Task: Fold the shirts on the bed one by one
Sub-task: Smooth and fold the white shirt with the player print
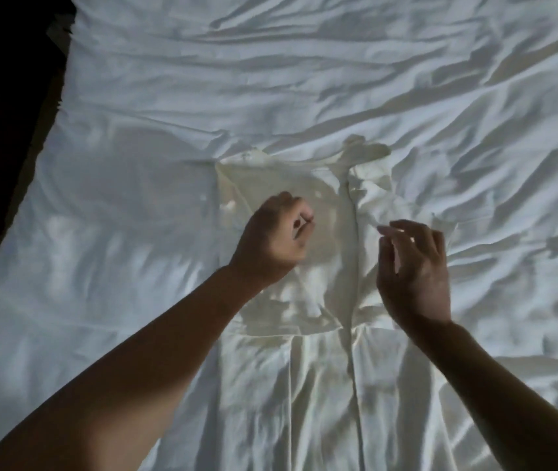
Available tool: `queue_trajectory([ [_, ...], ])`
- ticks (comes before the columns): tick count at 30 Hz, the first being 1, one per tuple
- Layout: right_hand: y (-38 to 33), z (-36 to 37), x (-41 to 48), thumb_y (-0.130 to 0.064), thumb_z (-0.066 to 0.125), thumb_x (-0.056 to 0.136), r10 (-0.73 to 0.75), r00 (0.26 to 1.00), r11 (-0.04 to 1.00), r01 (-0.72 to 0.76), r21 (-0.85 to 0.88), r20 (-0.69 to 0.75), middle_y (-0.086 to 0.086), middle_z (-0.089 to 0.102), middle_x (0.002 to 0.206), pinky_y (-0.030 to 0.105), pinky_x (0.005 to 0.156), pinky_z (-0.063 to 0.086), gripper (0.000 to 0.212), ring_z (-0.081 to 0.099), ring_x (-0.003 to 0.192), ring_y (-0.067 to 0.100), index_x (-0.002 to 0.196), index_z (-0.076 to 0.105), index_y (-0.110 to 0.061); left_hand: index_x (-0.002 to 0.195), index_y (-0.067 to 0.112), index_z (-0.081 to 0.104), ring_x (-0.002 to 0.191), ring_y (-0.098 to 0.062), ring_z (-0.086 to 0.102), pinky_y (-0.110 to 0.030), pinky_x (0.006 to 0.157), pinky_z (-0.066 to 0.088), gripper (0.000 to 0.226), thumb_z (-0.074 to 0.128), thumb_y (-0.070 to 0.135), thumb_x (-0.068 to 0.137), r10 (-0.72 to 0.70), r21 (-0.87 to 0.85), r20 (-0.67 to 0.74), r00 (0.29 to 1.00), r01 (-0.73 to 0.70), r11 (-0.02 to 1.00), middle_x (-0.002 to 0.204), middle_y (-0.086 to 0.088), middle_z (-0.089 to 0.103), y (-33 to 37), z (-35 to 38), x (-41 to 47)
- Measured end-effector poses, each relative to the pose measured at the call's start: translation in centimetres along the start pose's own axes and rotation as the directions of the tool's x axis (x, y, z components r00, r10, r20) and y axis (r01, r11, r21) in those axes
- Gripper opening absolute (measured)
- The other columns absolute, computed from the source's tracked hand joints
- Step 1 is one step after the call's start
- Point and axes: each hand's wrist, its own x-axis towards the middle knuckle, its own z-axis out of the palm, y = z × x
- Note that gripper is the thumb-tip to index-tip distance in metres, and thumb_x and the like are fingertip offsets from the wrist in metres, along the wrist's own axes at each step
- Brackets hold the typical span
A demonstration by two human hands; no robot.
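A cream-white shirt [325,362] lies spread on the white bed sheet [270,79], its body running toward the near edge and its folded upper part around the centre of the view. My left hand [275,232] is curled into a fist over the folded left part of the shirt; whether it grips cloth I cannot tell. My right hand [413,266] hovers over the right side of the shirt, fingers loosely bent, thumb and forefinger close to a raised fold of fabric. Light is dim.
The wrinkled sheet covers the whole bed. The bed's left edge [50,137] runs diagonally, with dark floor beyond it at the far left.
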Motion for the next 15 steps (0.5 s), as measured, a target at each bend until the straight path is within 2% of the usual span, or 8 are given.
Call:
queue_trajectory([
  [1,1.4,-0.4,1.1,-0.007,0.057,0.099,0.045,0.999,0.998,-0.045,-0.031,0.003,0.017,0.066,0.125,0.054,0.095,0.049,0.024,0.058,0.113,0.042,0.117,0.072,-0.004,0.086,0.01,0.065,0.076,-0.024,0.059,-0.043,0.071,0.052,0.005,0.069,0.011,0.089,0.021,-0.013,0.05,0.999,-0.021,1.0,0.083,-0.005,0.059,1.5,1.3,-0.5],
  [3,3.7,-1.2,3.1,-0.011,0.057,0.098,0.202,0.974,0.977,-0.193,-0.092,0.104,0.016,0.058,0.138,0.055,0.104,0.044,0.034,0.048,0.127,0.04,0.131,0.065,-0.007,0.084,0.01,0.065,0.077,-0.029,0.059,-0.045,0.068,0.053,0.004,0.065,0.012,0.088,0.11,0.008,0.153,0.982,-0.112,0.994,0.081,-0.008,0.059,4.4,3.9,-1.6],
  [6,6.2,-1.6,5.2,-0.026,0.055,0.098,0.406,0.866,0.914,-0.377,-0.153,0.293,0.014,0.055,0.14,0.05,0.108,0.036,0.043,0.044,0.13,0.037,0.139,0.055,-0.013,0.086,0.01,0.065,0.079,-0.033,0.06,-0.042,0.066,0.054,0.019,0.07,0.028,0.087,0.212,0.074,0.277,0.937,-0.241,0.968,0.084,-0.01,0.061,7.8,7.3,-3.6],
  [9,7.5,-1.7,5.9,-0.032,0.058,0.098,0.425,0.813,0.903,-0.41,-0.126,0.398,0.014,0.063,0.126,0.045,0.1,0.04,0.036,0.053,0.12,0.037,0.128,0.061,-0.012,0.101,0.009,0.067,0.09,-0.034,0.062,-0.042,0.075,0.053,0.06,0.068,0.066,0.082,0.079,0.287,0.318,0.945,-0.175,0.942,0.097,-0.012,0.065,10.6,10.1,-5.1],
  [11,7.5,-2.1,6.2,-0.029,0.06,0.098,0.434,0.801,0.885,-0.464,-0.03,0.413,0.014,0.071,0.107,0.036,0.083,0.043,0.027,0.062,0.105,0.036,0.112,0.068,-0.007,0.108,0.01,0.065,0.093,-0.034,0.06,-0.044,0.078,0.051,0.077,0.066,0.079,0.074,-0.026,0.402,0.309,0.951,-0.106,0.909,0.102,-0.013,0.064,12.1,11.2,-5.5],
  [13,7.2,-2.9,6.7,-0.029,0.063,0.096,0.475,0.78,0.831,-0.55,0.085,0.407,0.009,0.071,0.085,0.031,0.067,0.041,0.024,0.064,0.085,0.03,0.091,0.071,-0.007,0.112,0.011,0.063,0.095,-0.034,0.059,-0.045,0.08,0.049,0.081,0.063,0.082,0.074,-0.111,0.449,0.267,0.957,-0.022,0.893,0.104,-0.013,0.063,13.3,12.1,-5.5],
  [15,6.6,-3.8,7.0,-0.033,0.068,0.092,0.52,0.754,0.752,-0.627,0.205,0.4,0.004,0.067,0.074,0.03,0.061,0.046,0.025,0.064,0.074,0.024,0.079,0.07,-0.012,0.11,0.012,0.062,0.095,-0.035,0.059,-0.047,0.081,0.048,0.077,0.059,0.081,0.077,-0.195,0.449,0.199,0.96,0.088,0.889,0.102,-0.013,0.064,14.2,12.6,-5.4],
])
